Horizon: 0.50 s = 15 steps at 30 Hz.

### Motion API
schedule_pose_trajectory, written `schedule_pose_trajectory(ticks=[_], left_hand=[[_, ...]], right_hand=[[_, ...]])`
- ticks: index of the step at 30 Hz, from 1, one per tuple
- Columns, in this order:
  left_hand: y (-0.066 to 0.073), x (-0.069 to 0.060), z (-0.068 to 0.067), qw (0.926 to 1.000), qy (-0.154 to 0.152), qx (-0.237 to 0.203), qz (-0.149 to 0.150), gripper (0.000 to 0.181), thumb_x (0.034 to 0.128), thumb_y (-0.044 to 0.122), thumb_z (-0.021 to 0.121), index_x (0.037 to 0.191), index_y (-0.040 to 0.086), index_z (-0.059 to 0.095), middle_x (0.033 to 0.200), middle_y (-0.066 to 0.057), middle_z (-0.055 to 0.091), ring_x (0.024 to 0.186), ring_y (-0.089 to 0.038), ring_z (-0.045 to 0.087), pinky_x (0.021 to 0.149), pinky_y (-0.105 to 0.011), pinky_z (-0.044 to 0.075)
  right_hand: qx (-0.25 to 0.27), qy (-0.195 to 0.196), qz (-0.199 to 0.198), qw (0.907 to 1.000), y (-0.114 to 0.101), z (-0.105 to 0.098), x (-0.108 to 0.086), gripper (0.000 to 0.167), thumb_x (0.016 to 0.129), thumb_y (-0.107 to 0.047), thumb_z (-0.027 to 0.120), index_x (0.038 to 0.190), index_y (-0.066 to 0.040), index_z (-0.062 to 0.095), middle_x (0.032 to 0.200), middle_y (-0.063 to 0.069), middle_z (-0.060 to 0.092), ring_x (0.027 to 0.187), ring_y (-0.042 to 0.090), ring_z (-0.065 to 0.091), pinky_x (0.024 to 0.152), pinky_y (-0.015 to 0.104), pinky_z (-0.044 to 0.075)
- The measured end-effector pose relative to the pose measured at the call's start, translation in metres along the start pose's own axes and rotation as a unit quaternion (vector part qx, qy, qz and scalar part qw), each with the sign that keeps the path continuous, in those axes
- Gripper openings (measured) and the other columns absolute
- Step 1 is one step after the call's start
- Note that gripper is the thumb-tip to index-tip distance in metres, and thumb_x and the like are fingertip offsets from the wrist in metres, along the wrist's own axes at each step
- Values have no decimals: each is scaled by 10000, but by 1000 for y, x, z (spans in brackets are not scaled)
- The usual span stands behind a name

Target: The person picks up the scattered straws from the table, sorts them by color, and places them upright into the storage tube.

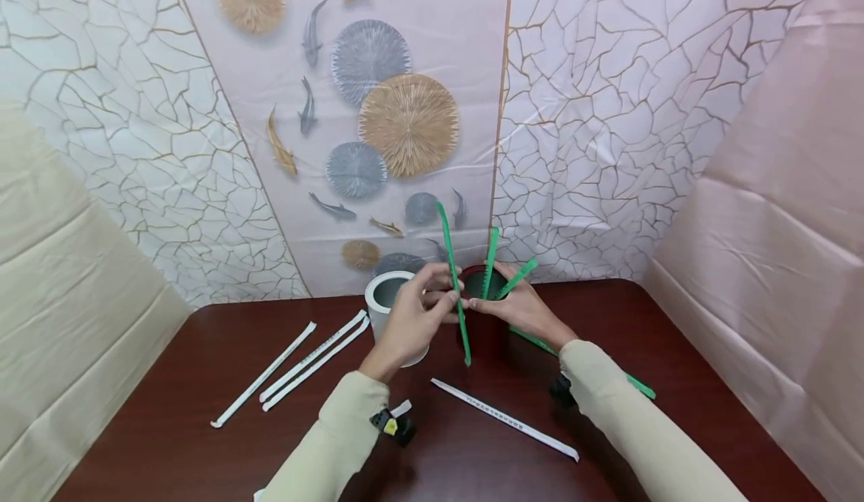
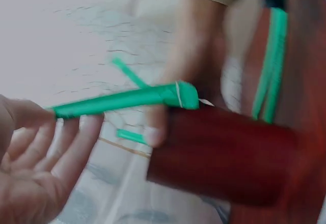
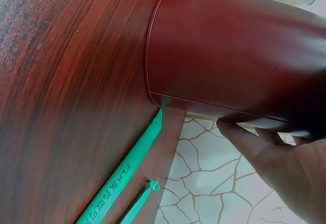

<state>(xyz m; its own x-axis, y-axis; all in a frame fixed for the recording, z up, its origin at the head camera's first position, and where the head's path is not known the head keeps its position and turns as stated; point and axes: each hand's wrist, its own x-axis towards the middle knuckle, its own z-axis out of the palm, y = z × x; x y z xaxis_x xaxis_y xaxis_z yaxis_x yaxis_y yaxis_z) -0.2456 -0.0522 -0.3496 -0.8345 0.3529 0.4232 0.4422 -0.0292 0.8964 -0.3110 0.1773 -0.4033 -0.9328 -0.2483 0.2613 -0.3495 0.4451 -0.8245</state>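
My left hand (image 1: 413, 320) pinches a green wrapped straw (image 1: 452, 277) between thumb and fingers, holding it nearly upright just left of the dark red cup (image 1: 487, 337). In the left wrist view the straw (image 2: 117, 101) reaches from the left hand (image 2: 41, 158) across the mouth of the red cup (image 2: 219, 158). My right hand (image 1: 523, 311) grips the red cup near its rim; in the right wrist view that hand (image 3: 285, 168) lies against the side of the cup (image 3: 229, 56). Two green straws (image 1: 490, 262) lean out of this cup.
A white cup (image 1: 379, 322) stands left of the red one, partly behind my left hand. Several white wrapped straws (image 1: 265, 374) lie at the left, and another (image 1: 506, 418) lies in front. Green straws (image 3: 122, 175) lie right of the red cup, partly under my right forearm.
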Motion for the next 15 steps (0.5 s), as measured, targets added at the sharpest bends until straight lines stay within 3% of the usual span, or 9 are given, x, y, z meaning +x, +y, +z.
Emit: schedule_pose_trajectory(ticks=[3, 7, 11, 15], left_hand=[[7, 18, -3, 9972, 334, -554, -378, 394, 1046, -55, 585, 1432, 20, 570, 1265, -216, 661, 1043, -337, 747, 839, -437, 638], [13, 44, -7, 9887, 762, -1124, -640, 456, 1022, -62, 619, 1465, 30, 562, 1271, -195, 661, 955, -226, 751, 848, -467, 632], [14, 68, -8, 9840, 957, -1278, -787, 490, 1020, -33, 638, 1495, 47, 548, 1291, -182, 642, 915, -187, 729, 896, -531, 608], [6, 84, -8, 9833, 1094, -1179, -857, 488, 1029, -6, 643, 1501, 68, 545, 1283, -156, 651, 935, -186, 716, 875, -481, 625]], right_hand=[[-4, 49, 14, 10000, 2, 1, 1, 882, 903, -384, 855, 1627, -162, 403, 1618, 166, 366, 1474, 385, 374, 1152, 624, 363], [-174, 85, 172, 9997, 2, 2, 1, 945, 903, -396, 845, 1660, -138, 342, 1675, 166, 311, 1540, 395, 292, 1188, 648, 318], [-142, 103, 128, 9998, 1, 1, 0, 936, 904, -376, 846, 1657, -129, 347, 1679, 169, 308, 1552, 404, 271, 1195, 666, 295], [-7, 110, -95, 9999, 1, 3, 0, 885, 908, -316, 854, 1639, -144, 385, 1630, 178, 362, 1508, 397, 335, 1179, 653, 318]])
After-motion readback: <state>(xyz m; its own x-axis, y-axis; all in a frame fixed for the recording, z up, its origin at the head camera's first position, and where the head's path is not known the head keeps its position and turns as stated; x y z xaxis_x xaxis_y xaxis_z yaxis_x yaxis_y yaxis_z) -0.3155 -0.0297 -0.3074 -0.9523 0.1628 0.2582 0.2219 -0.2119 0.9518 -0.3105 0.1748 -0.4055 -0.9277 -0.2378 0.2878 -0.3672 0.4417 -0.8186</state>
